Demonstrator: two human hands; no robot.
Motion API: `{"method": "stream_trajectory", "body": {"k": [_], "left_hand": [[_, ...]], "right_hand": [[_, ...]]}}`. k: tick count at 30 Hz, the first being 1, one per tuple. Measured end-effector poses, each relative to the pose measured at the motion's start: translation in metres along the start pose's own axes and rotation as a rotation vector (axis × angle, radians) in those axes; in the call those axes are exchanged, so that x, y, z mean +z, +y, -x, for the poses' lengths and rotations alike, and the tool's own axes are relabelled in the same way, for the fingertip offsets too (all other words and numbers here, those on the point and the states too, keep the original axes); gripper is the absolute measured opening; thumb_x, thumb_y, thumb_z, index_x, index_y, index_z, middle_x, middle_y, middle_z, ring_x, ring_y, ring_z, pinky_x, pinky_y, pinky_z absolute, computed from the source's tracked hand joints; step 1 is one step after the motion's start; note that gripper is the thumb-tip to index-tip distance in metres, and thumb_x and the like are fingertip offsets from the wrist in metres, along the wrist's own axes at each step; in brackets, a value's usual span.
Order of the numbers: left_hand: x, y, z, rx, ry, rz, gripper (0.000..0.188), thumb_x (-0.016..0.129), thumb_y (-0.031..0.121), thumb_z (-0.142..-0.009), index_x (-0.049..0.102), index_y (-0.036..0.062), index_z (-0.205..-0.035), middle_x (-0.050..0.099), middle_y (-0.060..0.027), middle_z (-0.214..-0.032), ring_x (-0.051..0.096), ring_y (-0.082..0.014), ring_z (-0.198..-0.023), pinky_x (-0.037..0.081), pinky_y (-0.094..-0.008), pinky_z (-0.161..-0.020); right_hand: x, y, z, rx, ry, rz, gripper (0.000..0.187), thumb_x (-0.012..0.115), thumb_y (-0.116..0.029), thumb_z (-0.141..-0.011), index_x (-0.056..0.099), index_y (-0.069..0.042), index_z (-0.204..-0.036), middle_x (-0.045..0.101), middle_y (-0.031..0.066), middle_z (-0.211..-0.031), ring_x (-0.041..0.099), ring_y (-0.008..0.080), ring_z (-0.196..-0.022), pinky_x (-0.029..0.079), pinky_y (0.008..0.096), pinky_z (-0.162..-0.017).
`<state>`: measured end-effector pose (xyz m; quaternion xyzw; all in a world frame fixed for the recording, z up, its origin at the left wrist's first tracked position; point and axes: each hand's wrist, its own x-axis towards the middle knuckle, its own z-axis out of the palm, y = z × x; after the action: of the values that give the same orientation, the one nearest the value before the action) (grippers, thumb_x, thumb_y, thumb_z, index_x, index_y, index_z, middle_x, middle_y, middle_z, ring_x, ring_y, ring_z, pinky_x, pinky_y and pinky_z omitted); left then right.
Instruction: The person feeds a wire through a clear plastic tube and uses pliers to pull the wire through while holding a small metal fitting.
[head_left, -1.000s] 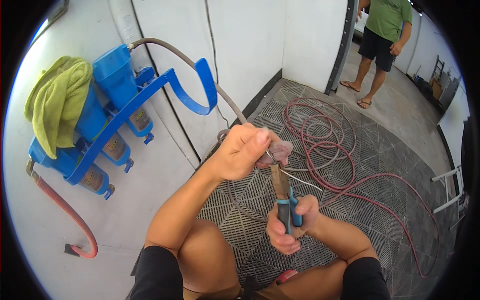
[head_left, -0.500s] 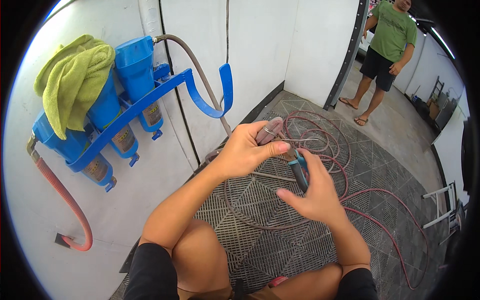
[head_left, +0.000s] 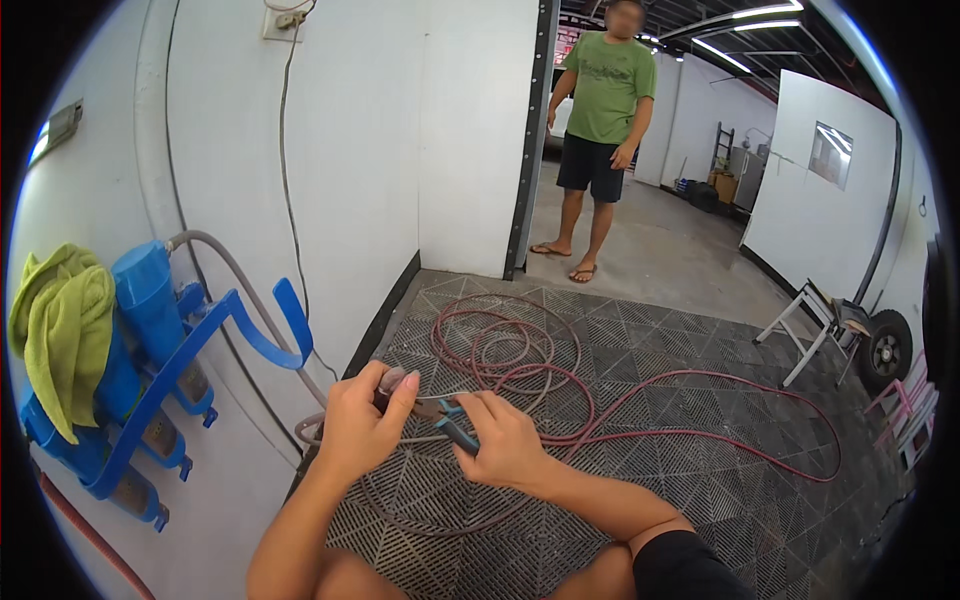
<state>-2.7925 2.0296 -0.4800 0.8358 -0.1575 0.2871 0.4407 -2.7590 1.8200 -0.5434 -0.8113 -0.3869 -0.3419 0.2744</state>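
Note:
My left hand [head_left: 362,428] is closed on a dull reddish hose end [head_left: 393,379], thumb along its side; most of it is hidden by the fingers. A thin metal wire [head_left: 440,397] runs from there toward my right hand [head_left: 508,440]. That hand grips pliers [head_left: 458,436] with black and teal handles, their jaws close by the left thumb. Whether the jaws bite the wire cannot be made out. Beyond both hands, a red hose [head_left: 590,400] lies in loose coils on the floor.
At left, blue filter canisters [head_left: 150,300] hang on the wall with a blue hooked bracket [head_left: 262,345] and a green towel [head_left: 65,330]. A person in a green shirt [head_left: 606,90] stands in the doorway. A step stool [head_left: 800,325] and a tyre [head_left: 885,350] are at right.
My view has tilted up and swung right, bringing more of the room beyond the doorway into sight. Both hands still hold the hose end and the pliers, and now appear lower and further left.

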Motion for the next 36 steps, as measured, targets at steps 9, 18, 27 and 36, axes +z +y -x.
{"method": "stream_trajectory", "body": {"k": [9, 18, 27, 36], "left_hand": [[-0.001, -0.012, 0.004, 0.232, 0.132, 0.004, 0.031, 0.052, 0.016, -0.105, 0.063, -0.0020, -0.082, 0.058, -0.0092, -0.059, 0.055, -0.0191, -0.048, 0.043, -0.0331, -0.049], [-0.016, -0.005, 0.006, 0.736, 0.094, 0.056, 0.028, 0.060, 0.022, -0.097, 0.065, 0.0035, -0.077, 0.059, -0.0059, -0.060, 0.057, -0.0225, -0.046, 0.044, -0.0324, -0.046], [-0.010, 0.010, 0.007, 0.332, -0.224, 0.194, 0.030, 0.075, 0.028, -0.089, 0.062, 0.0005, -0.088, 0.058, -0.0060, -0.067, 0.054, -0.0167, -0.056, 0.041, -0.0290, -0.052], [-0.002, -0.014, 0.023, -0.044, -0.041, 0.227, 0.022, 0.059, 0.021, -0.106, 0.048, 0.0031, -0.100, 0.044, -0.0003, -0.089, 0.038, -0.0077, -0.076, 0.034, -0.0223, -0.066]], "right_hand": [[-0.011, -0.009, 0.002, 0.233, -0.356, -0.623, 0.050, 0.066, -0.011, -0.081, 0.056, 0.005, -0.128, 0.064, 0.0188, -0.095, 0.066, 0.0274, -0.073, 0.055, 0.0391, -0.068], [0.010, -0.026, 0.031, 0.606, -1.333, -2.697, 0.054, 0.063, -0.020, -0.083, 0.051, 0.004, -0.129, 0.061, 0.0156, -0.093, 0.059, 0.0191, -0.066, 0.049, 0.0312, -0.049], [-0.011, 0.003, 0.032, 0.460, -1.099, -2.456, 0.045, 0.055, -0.029, -0.095, 0.054, 0.004, -0.126, 0.066, 0.0223, -0.100, 0.070, 0.0282, -0.071, 0.059, 0.0389, -0.053], [-0.056, -0.003, 0.004, 0.125, -0.345, -0.662, 0.058, 0.071, -0.034, -0.092, 0.053, 0.008, -0.127, 0.064, 0.0223, -0.110, 0.069, 0.0339, -0.089, 0.057, 0.0432, -0.074]]}}
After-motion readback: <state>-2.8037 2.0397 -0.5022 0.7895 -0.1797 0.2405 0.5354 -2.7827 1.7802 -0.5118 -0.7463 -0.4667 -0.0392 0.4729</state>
